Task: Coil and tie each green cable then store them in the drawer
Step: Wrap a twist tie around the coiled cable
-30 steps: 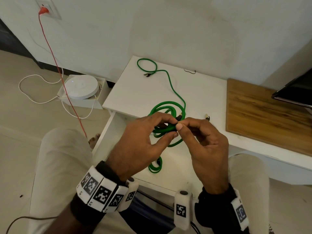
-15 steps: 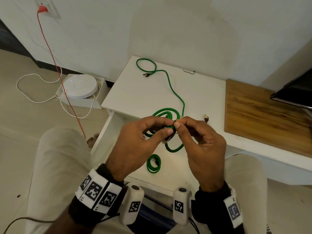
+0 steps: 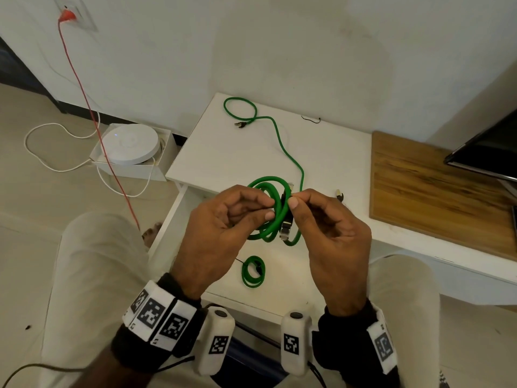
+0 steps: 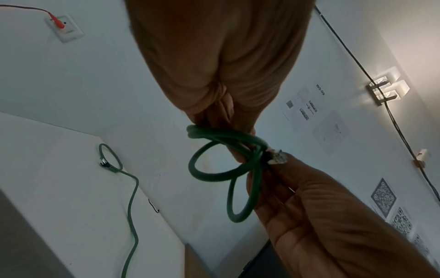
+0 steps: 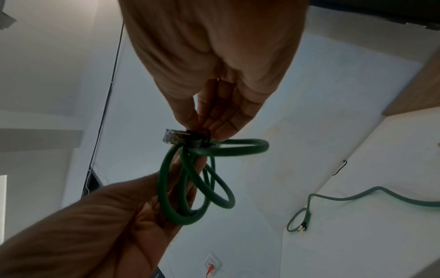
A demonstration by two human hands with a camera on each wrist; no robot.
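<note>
A: What does the left hand (image 3: 223, 231) hold?
B: It pinches the loops of the coil (image 3: 272, 211), thumb and fingers curled round them. In the left wrist view the palm hides most of its fingers.

A: And the right hand (image 3: 327, 233)?
B: It pinches the plug (image 5: 181, 138) at the coil's end between thumb and forefinger, right against the left fingertips. Whether a tie is on the coil I cannot tell; the fingers cover the crossing.

A: Where is the coil?
B: In the air between both hands, above the open drawer (image 3: 282, 278). Below the hands, a small coil (image 3: 253, 271) lies in the drawer; part of it is dark and hard to make out.

A: Anything beyond the hands?
B: A loose cable (image 3: 279, 135) runs across the tabletop (image 3: 221, 152) away from the hands and ends in a loop with a plug. Its near end passes behind the hands, so I cannot tell whether it joins the coil. Just right of the right hand a small connector (image 3: 339, 194) lies on the tabletop, its cable hidden. Farther right a wooden board (image 3: 433, 191) is cut off by the edge.
</note>
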